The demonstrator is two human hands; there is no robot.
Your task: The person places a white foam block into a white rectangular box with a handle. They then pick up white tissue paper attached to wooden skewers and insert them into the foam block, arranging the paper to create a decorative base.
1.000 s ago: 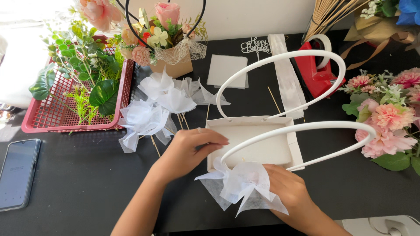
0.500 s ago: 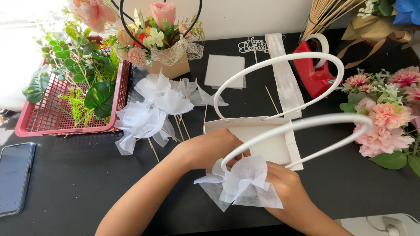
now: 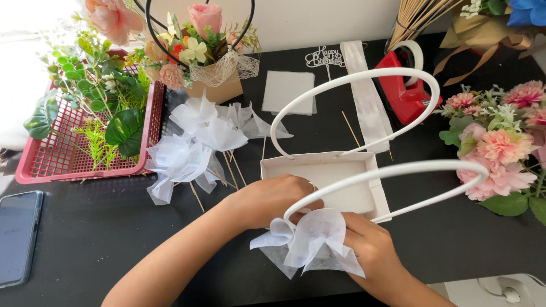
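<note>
Bow fitting at the near handle of the white basket.

Left hand point(image 3: 273, 199) rests on the near wall of the basket point(image 3: 324, 185), fingers curled together at the base of the near handle point(image 3: 392, 170); whether they pinch anything cannot be told. Right hand point(image 3: 369, 250) holds the white bow point(image 3: 313, 239) from beneath, fingers closed on its gathered fabric, just in front of the basket on the black table point(image 3: 85, 239). Judged step: seating the bow against the handle base. The next move calls for steady support of the basket while the bow is pressed to the handle. More bows on sticks point(image 3: 199, 139) lie near, left of the basket.
</note>
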